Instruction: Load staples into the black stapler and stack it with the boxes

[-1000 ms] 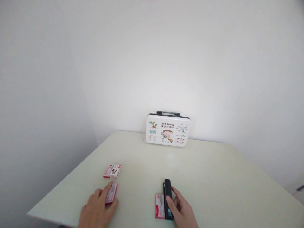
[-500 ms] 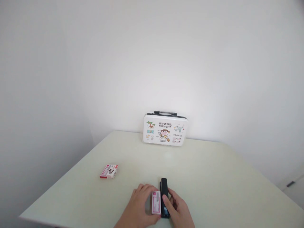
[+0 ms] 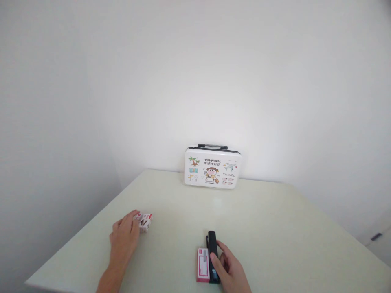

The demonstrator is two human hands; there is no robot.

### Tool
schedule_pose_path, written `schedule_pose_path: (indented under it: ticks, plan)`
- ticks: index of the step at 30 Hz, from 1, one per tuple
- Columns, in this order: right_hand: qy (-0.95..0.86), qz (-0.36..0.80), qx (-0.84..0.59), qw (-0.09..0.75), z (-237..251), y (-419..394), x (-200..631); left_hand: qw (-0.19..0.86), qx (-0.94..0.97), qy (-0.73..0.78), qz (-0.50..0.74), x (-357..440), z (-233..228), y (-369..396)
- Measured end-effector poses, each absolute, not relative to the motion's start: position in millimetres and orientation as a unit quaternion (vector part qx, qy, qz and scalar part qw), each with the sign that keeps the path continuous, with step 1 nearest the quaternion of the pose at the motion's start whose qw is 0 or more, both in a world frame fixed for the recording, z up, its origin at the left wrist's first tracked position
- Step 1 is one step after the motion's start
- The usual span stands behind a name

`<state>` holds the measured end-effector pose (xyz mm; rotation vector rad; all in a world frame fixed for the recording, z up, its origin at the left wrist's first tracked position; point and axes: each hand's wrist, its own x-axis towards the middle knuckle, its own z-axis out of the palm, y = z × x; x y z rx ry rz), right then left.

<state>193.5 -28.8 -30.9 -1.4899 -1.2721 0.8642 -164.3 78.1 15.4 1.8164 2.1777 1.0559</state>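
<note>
Since the previous frame, left hand [image 3: 124, 236] had moved off the red box [image 3: 203, 265] by the stapler [image 3: 213, 256] to the far-left small box [image 3: 144, 221], fingers curled on it. Table [image 3: 275, 228]: pale; printed case [image 3: 212, 167] stood against the wall. Right hand [image 3: 229, 269] loosely gripped the stapler, red box touching it.

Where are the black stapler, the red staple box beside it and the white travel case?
black stapler [image 3: 212, 249]: head view, on its top arm.
red staple box [image 3: 203, 265]: head view, on its lid.
white travel case [image 3: 212, 167]: head view, on its printed front.
</note>
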Motion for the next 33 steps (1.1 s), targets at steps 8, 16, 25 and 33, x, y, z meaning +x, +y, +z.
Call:
schedule_pose_path:
  ticks: [8, 16, 25, 33]
  plan:
    - [-0.507, 0.345, -0.622, 0.487, -34, -27, 190, 0.088, 0.701, 0.658, 0.26, -200, -15, 38]
    - [-0.514, 0.358, -0.617, 0.476, -26, -30, 191, 0.246, 0.765, 0.536, 0.258, -136, 3, -9]
    - [-0.543, 0.371, -0.601, 0.454, -9, -35, 196, 0.333, 0.759, 0.504, 0.243, -32, 47, -6]
    - [-0.555, 0.367, -0.603, 0.441, -10, -37, 195, 0.374, 0.782, 0.434, 0.247, 14, 41, -8]
